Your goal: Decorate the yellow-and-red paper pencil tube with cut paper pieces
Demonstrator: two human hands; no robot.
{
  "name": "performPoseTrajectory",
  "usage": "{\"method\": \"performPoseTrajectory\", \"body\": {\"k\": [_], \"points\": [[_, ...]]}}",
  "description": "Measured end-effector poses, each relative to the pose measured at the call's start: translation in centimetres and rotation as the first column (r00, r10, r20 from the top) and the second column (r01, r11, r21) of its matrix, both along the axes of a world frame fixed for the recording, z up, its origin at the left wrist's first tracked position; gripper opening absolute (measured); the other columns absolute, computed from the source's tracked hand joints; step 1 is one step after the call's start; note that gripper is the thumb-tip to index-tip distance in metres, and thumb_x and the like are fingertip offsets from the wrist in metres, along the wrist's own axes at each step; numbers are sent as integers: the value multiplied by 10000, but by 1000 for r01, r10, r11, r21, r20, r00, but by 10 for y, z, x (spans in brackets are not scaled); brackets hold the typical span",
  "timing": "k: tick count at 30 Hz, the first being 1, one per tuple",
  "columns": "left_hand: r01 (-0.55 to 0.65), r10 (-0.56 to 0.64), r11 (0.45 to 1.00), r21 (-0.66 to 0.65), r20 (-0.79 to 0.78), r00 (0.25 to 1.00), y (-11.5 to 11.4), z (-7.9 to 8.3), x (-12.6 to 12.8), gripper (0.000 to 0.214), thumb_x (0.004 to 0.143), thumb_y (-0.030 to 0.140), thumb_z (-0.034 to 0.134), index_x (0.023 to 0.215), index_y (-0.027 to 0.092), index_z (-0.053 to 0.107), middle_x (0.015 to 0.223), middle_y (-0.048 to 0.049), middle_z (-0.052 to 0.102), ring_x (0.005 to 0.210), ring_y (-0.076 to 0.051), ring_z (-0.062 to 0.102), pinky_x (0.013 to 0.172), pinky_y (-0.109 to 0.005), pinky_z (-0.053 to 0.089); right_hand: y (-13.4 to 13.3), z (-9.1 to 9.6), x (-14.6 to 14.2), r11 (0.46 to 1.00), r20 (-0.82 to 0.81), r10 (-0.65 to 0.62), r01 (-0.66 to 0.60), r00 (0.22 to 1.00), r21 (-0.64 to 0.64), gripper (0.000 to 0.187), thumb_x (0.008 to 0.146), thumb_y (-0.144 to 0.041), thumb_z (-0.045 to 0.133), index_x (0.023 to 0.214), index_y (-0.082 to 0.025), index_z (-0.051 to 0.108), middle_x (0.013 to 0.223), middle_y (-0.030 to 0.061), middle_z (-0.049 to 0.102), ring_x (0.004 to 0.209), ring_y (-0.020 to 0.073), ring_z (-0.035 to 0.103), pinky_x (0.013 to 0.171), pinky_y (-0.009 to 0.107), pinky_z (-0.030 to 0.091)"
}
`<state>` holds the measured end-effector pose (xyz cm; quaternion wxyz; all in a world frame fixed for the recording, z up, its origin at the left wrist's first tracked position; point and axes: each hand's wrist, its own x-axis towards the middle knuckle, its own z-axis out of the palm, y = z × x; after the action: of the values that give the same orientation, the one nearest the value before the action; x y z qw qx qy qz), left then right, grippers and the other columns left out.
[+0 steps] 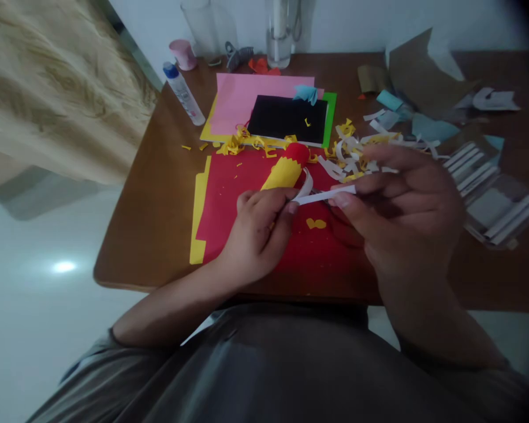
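The white strip, narrow and flat, runs nearly straight between the left hand and the right hand, its right end slightly higher; a white curl stands by its left end. Beyond it slants the yellow tube, red-tipped with a zigzag join, its near end hidden behind the left hand.

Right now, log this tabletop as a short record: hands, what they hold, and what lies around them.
Left hand: pinching one end of the strip
Right hand: thumb and finger at the other end
Strip: white, narrow, spanning between the hands
Roll: yellow with a red end, just beyond the left hand
Red paper: on the table, beneath the roll
Scraps: white and yellow, beyond the strip
Black sheet: partly over pink paper
Bottle: blue cap, far left
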<state>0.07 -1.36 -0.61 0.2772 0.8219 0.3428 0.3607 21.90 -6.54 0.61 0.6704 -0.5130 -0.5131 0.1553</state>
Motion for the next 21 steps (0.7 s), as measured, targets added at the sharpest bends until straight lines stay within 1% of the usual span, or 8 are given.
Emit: {"method": "performPoseTrajectory", "body": {"k": [4,9,11,13,15,17,19,21], "points": [[-54,62,991,123,-58,996,0,3,-1,208,1216,290,570,1308,234,748,1163,-64,862,1069,-252,777,1131,-492,463,-3,1,5,997,28,43,-42,999,-58,484,849,-78,994,1248,-350,964,1020,-34,888,879,146,834,804,256,743],[-106,146,962,252,-143,979,-2,10,-2,225,1183,268,577,1302,241,767,1114,-67,857,1052,-278,766,1212,-554,402,-6,1,6,1000,158,3,-6,987,17,520,893,-43,944,1282,-387,959,1103,-37,926,940,181,860,935,339,773],[-122,169,955,271,-159,973,-3,11,-2,232,1182,277,572,1298,253,771,1110,-69,857,1042,-279,759,1224,-560,396,-5,1,6,1000,170,1,-5,985,26,531,895,-44,943,1297,-390,954,1092,-37,924,934,189,864,932,354,781],[-131,177,956,261,-161,971,-3,11,-3,237,1186,294,570,1298,259,776,1107,-71,858,1046,-282,759,1218,-561,398,-4,1,6,999,162,12,-17,987,27,516,894,-50,950,1288,-384,953,1064,-33,918,903,192,866,882,354,790],[-122,156,969,213,-150,976,-2,11,-3,238,1192,312,575,1299,255,780,1102,-69,860,1044,-279,763,1192,-555,403,-3,2,5,999,140,5,-10,990,38,482,890,-65,969,1262,-371,952,1056,-26,920,876,197,874,844,358,798],[-101,114,987,122,-105,988,-1,11,-3,226,1201,332,590,1263,246,790,1077,-58,860,1009,-262,760,1138,-527,424,-2,2,4,998,110,-25,18,994,62,456,888,-80,985,1245,-361,945,1051,-20,923,874,214,891,852,392,810],[-69,68,997,-33,-23,997,0,10,-1,257,1216,401,609,1169,239,803,987,-45,830,916,-233,725,1019,-472,470,-1,2,4,996,99,-49,42,994,78,468,878,-85,997,1258,-352,935,1027,-17,924,873,233,907,834,409,813],[-7,30,969,-246,91,995,0,10,1,360,1213,522,629,1084,235,805,881,-33,754,816,-207,647,848,-410,484,0,2,5,996,109,-54,46,993,76,501,868,-92,1005,1292,-345,919,1001,-19,925,853,242,914,784,397,805]]}}
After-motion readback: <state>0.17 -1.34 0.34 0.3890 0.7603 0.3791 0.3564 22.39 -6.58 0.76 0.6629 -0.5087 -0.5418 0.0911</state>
